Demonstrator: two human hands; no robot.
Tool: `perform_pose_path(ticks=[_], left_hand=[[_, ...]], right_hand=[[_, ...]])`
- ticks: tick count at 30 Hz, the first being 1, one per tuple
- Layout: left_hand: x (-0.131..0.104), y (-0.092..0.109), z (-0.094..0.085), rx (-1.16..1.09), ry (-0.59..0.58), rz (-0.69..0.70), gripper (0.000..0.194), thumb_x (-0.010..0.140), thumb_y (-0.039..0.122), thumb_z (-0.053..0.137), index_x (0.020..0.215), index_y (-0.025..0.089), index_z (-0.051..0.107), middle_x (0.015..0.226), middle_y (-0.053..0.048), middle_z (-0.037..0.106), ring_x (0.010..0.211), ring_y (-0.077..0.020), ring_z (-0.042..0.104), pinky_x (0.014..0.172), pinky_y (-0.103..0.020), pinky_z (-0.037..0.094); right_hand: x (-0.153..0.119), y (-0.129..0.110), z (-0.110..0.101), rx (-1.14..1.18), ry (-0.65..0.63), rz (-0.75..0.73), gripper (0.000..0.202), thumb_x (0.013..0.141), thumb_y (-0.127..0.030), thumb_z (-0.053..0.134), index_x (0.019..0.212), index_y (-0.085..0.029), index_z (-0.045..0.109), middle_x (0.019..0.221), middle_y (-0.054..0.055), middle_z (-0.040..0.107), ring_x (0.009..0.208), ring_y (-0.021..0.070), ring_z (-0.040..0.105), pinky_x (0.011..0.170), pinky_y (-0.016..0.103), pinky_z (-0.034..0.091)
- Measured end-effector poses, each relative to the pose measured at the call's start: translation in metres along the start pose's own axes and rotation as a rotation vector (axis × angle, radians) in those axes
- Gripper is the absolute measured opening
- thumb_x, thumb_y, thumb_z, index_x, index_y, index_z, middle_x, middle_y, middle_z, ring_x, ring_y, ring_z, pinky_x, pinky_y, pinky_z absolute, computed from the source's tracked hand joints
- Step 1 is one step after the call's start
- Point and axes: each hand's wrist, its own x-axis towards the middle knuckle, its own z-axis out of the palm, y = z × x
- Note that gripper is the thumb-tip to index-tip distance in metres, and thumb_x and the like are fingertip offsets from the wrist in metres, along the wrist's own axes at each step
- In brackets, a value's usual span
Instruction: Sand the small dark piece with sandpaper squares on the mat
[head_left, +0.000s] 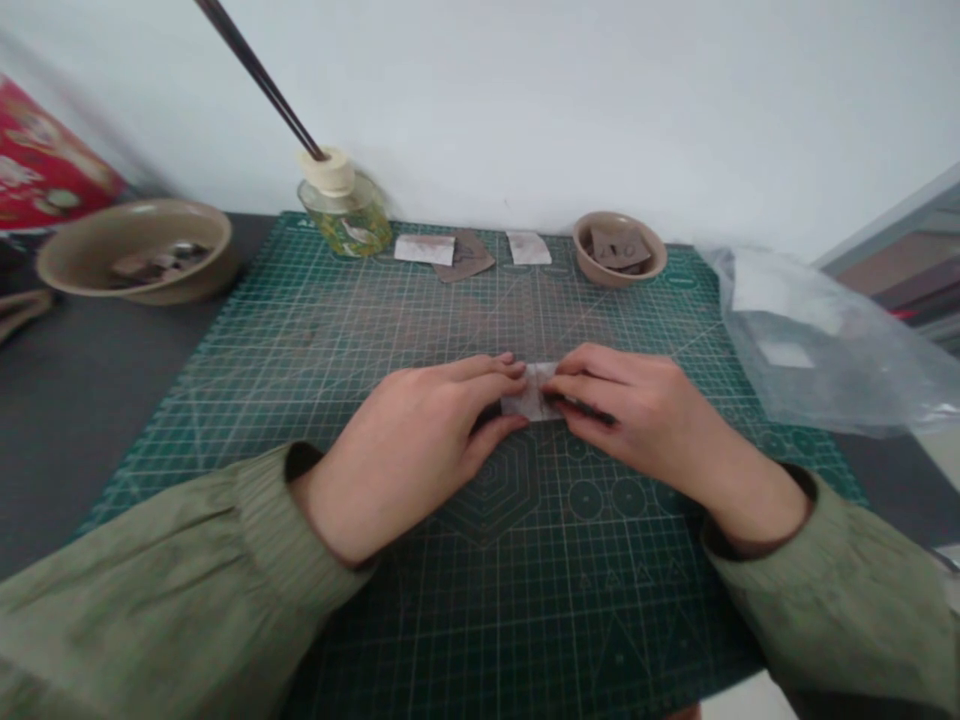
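Left hand (420,440): fingers and thumb on the left end of a small pale paper piece (532,392), pressing or pinching, can't tell which. Right hand (637,415): fingertips bunched on the right end of the same piece. Piece lies mid-mat, between the hands. Both wrists in green sleeves (300,520).

Surface: green cutting mat (480,610), white grid, printed hexagons, circles and triangles nearer the person. Mat sits on a dark table (60,400), visible left and right.

Far edge of mat, left to right: reed diffuser (349,215) with dark sticks, leaning left; white slip (425,249) overlapping a brown-grey scrap (466,256); second white slip (529,248); small tan bowl (619,275) with marked brown-grey pieces.

Right: clear plastic bag (840,350) with white pieces, over the mat's edge. Left, off the mat: larger tan bowl (139,280), small pieces inside, red printed item (49,165) behind it.

Room: plain pale wall (525,100) directly behind; shelf-like structure far right, blurred.
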Motion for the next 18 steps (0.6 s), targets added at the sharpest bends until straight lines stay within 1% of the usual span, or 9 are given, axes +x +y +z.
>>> perform_pose_path(ticks=[5,7,9,11,14,16,18], left_hand=[[0.001,0.0,0.0,-0.021,-0.011,-0.002,0.033,0.107,0.029,0.077,0.139,0.019,0.08,0.151,-0.011,0.079,0.136,-0.0337,0.078,0.118,-0.055,0.065],[0.001,-0.001,0.0,-0.014,-0.011,-0.001,0.033,0.108,0.029,0.076,0.139,0.02,0.08,0.151,-0.01,0.079,0.135,-0.034,0.078,0.118,-0.055,0.064],[0.0,-0.001,-0.001,-0.004,-0.011,0.002,0.034,0.108,0.031,0.076,0.14,0.021,0.079,0.151,-0.01,0.079,0.134,-0.0353,0.079,0.115,-0.056,0.066],[0.0,0.001,-0.004,-0.014,-0.006,0.007,0.035,0.107,0.031,0.077,0.14,0.02,0.077,0.149,-0.01,0.079,0.129,-0.0359,0.081,0.108,-0.055,0.069],[0.001,0.007,-0.011,-0.115,0.07,0.012,0.037,0.105,0.031,0.08,0.139,0.021,0.074,0.139,-0.009,0.082,0.117,-0.031,0.084,0.097,-0.046,0.07],[0.001,0.012,-0.017,-0.203,0.155,0.018,0.034,0.106,0.035,0.08,0.137,0.023,0.072,0.13,-0.006,0.085,0.112,-0.0258,0.084,0.096,-0.039,0.069],[0.001,0.017,-0.021,-0.246,0.233,0.027,0.029,0.106,0.036,0.08,0.132,0.025,0.072,0.123,-0.003,0.086,0.109,-0.0216,0.084,0.097,-0.034,0.067]], right_hand=[[0.002,-0.002,0.003,0.041,0.011,0.043,0.02,0.108,-0.013,0.065,0.121,-0.015,0.081,0.112,0.011,0.082,0.091,0.0234,0.078,0.075,0.036,0.059],[0.004,-0.005,0.003,0.108,0.051,0.073,0.019,0.106,-0.013,0.069,0.118,-0.016,0.082,0.112,0.01,0.082,0.086,0.0205,0.076,0.074,0.033,0.059],[0.007,-0.01,0.001,0.248,0.126,0.167,0.017,0.102,-0.013,0.075,0.115,-0.019,0.084,0.107,0.006,0.082,0.074,0.0149,0.071,0.069,0.029,0.058],[0.009,-0.015,-0.003,0.437,0.193,0.325,0.016,0.098,-0.016,0.082,0.113,-0.02,0.086,0.094,0.002,0.081,0.065,0.0117,0.066,0.062,0.026,0.056],[0.009,-0.02,-0.009,0.757,0.228,0.518,0.017,0.094,-0.025,0.091,0.109,-0.02,0.087,0.072,-0.002,0.075,0.058,0.0121,0.067,0.053,0.023,0.051],[0.009,-0.021,-0.011,0.924,0.227,0.58,0.023,0.091,-0.029,0.096,0.111,-0.02,0.087,0.068,-0.003,0.075,0.053,0.0118,0.066,0.048,0.022,0.049],[0.009,-0.021,-0.011,1.018,0.23,0.608,0.027,0.091,-0.032,0.097,0.112,-0.02,0.087,0.07,-0.002,0.078,0.05,0.0115,0.066,0.046,0.022,0.048]])
